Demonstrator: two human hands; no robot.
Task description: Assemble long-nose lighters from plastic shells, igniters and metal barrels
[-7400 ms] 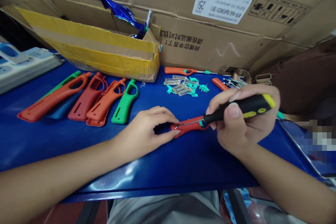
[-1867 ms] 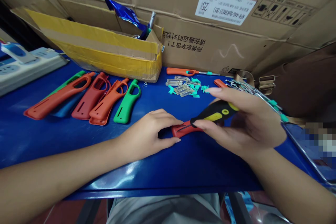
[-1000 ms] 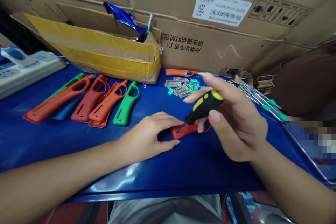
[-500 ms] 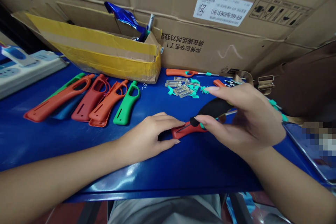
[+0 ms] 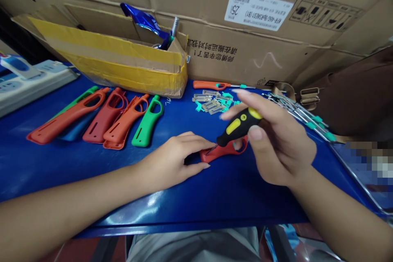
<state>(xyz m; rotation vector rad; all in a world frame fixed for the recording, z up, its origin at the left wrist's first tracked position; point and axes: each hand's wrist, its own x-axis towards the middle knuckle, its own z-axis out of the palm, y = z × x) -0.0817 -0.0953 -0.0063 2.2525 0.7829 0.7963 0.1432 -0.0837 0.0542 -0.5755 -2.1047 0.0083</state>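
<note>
My left hand (image 5: pixel 172 155) pinches the near-left end of a red lighter casing (image 5: pixel 225 152) between thumb and fingers, pressing it to the blue table. The fingers of my right hand (image 5: pixel 281 143) are wrapped round a black and yellow screwdriver (image 5: pixel 235 127). Its thin shaft slants down to the left, with the tip at the casing's end close to my left fingertips. Behind my right hand, part of the casing's trigger loop is covered. Small clear plastic pieces (image 5: pixel 211 101) and turquoise clips (image 5: pixel 226 100) lie just beyond.
To the left lie several empty casings, among them an orange one (image 5: pixel 67 118) and a green one (image 5: pixel 147 125). An assembled orange lighter (image 5: pixel 211 85) rests at the back. Metal rods (image 5: pixel 302 112) lie right. A taped carton (image 5: pixel 123 65) and a power strip (image 5: pixel 37 77) stand back left.
My right hand has rolled round the screwdriver, so the yellow patches on its handle now show. My left hand and the red casing have stayed in place.
</note>
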